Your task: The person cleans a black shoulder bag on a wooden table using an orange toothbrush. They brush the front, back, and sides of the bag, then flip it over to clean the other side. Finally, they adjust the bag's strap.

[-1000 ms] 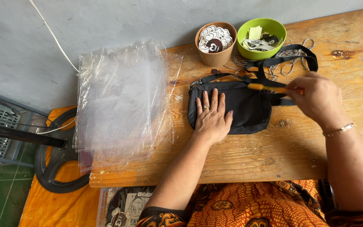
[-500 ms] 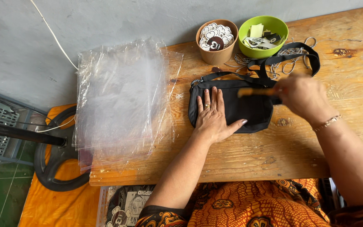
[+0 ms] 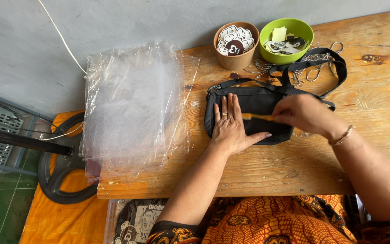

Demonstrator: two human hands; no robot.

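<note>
From the head camera I see a small black fabric sling bag lying flat on the rough wooden tabletop, its black webbing strap looping up toward the far edge. My left hand lies palm down on the bag's front, fingers spread and thumb out to the side, pressing on it without closing round anything; a ring shows on one finger. My right hand is over the bag's right half, fingers pinched shut on a thin orange-yellow stick-like tool, whose free end points left and lies on the fabric just beside the left hand's fingers; I cannot tell what kind of tool it is. A bracelet sits on the right wrist. Behind the bag stand a brown paper cup of round black-and-white stickers and, just beside it, a lime-green plastic bowl of paper tags, with thin metal chains spread beneath the strap. To the left, a stack of clear plastic bags overhangs the table's edge.
</note>
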